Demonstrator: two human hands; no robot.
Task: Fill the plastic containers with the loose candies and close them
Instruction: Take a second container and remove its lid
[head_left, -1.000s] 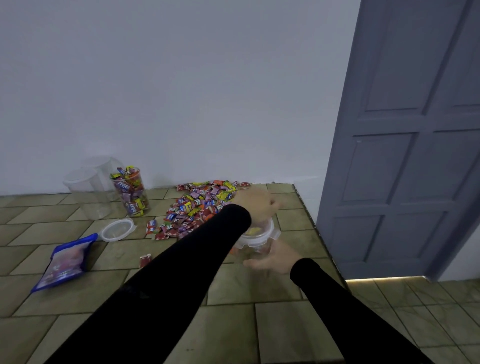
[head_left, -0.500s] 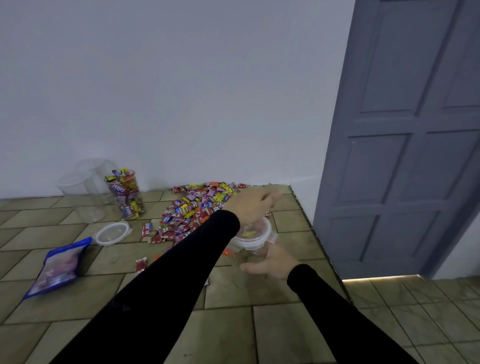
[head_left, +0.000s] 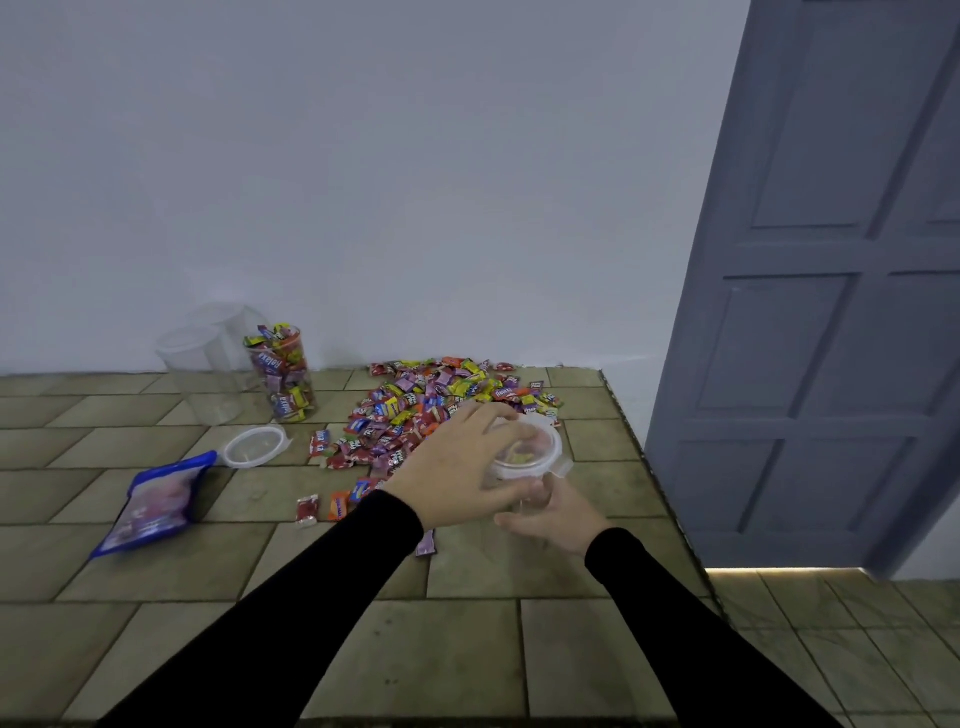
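A clear plastic container (head_left: 523, 503) with candies inside stands near the counter's right edge, its white lid (head_left: 540, 451) on top. My left hand (head_left: 457, 467) lies over the lid, fingers across the top and thumb curled against the near rim. My right hand (head_left: 550, 514) grips the container's body from the near side. A large pile of loose wrapped candies (head_left: 441, 400) lies just behind. An open jar full of candies (head_left: 283, 376) stands at the back left, beside two empty clear jars (head_left: 208, 379).
A loose lid (head_left: 254, 447) and a blue candy bag (head_left: 156, 504) lie on the left of the tiled counter (head_left: 467, 649). Stray candies (head_left: 337, 505) lie near my left sleeve. The counter edge drops off at the right, beside a grey door (head_left: 831, 312).
My left hand has drawn back over the lid toward me, and its thumb now curls at the near rim. My right hand keeps its hold on the container.
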